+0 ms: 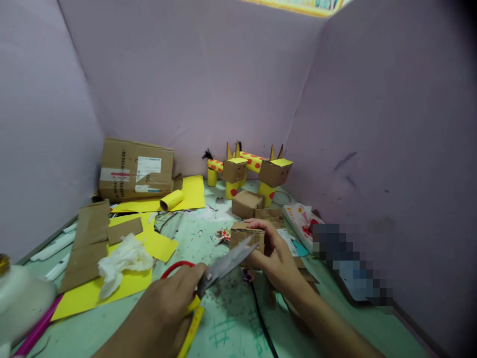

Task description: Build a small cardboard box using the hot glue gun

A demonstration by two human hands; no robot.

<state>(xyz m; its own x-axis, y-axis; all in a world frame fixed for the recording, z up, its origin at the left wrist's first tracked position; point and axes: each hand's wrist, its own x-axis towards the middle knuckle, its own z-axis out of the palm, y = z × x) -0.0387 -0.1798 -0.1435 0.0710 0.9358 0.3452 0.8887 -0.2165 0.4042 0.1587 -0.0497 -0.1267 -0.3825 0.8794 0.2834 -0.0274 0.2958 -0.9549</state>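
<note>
My left hand (167, 301) is closed round scissors (225, 263) with red and yellow handles. The blades point up and right, slightly parted, and their tips overlap the front of a small cardboard box (238, 241); I cannot tell whether they touch it. My right hand (274, 256) grips that box from its right side, thumb in front and fingers over the top. Beneath my left hand, a yellow strip (192, 333) shows partly. Behind the held box sits another small cardboard box (247, 204).
Two yellow, red-spotted cardboard animals (233, 171) stand at the back. Left lie yellow sheets (194, 191), a yellow tube (172, 200), crumpled tissue (124, 261), cardboard strips (85, 243) and a large carton (136, 169). A black cord (261, 318) runs in front; a pixelated object (346, 268) lies right.
</note>
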